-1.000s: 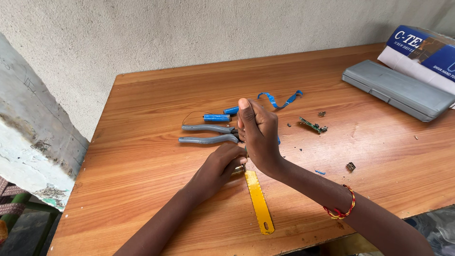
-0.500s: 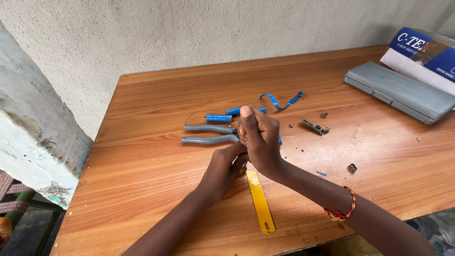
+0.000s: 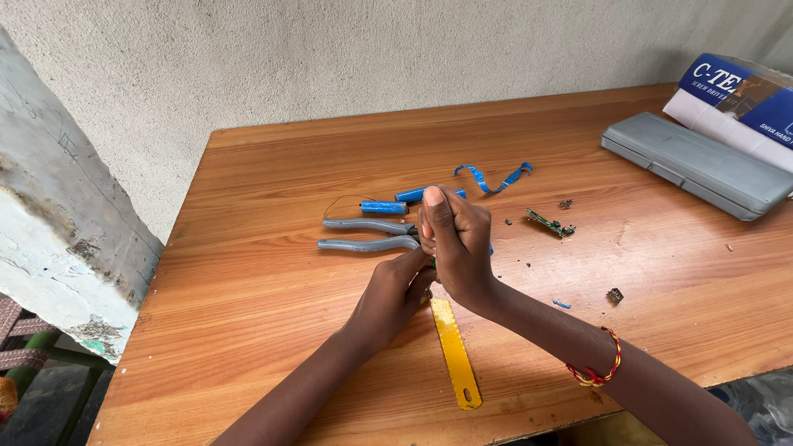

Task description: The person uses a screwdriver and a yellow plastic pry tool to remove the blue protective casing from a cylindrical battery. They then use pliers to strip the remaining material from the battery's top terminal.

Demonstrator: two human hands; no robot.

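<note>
Since a second ago my hands have barely shifted; they stay pressed together over the middle of the bench [image 3: 248,272], and the things around them lie where they lay. My right hand [image 3: 458,244] is closed into a fist with the thumb standing straight up, and it hides whatever it grips, so I cannot tell what is inside. My left hand [image 3: 392,297] sits just below and against it, fingers curled up toward the right palm; I cannot tell whether it holds anything either. Just left of the fist lie the grey-handled pliers [image 3: 368,234], handles pointing left and slightly spread, the head hidden behind my hands. Beside the upper handle rests a small blue cylinder cell [image 3: 384,207] with a thin wire looping from it, and a second blue cell [image 3: 413,195] pokes out behind my raised thumb. Farther back a curled strip of blue wrapping [image 3: 494,177] lies on the wood. To the right sits a small green circuit board [image 3: 549,222], with dark scraps scattered near it. A yellow ruler [image 3: 454,351] runs from under my hands toward the near edge. At the far right corner are a grey plastic case [image 3: 694,165] and a blue and white box [image 3: 735,95].
</note>
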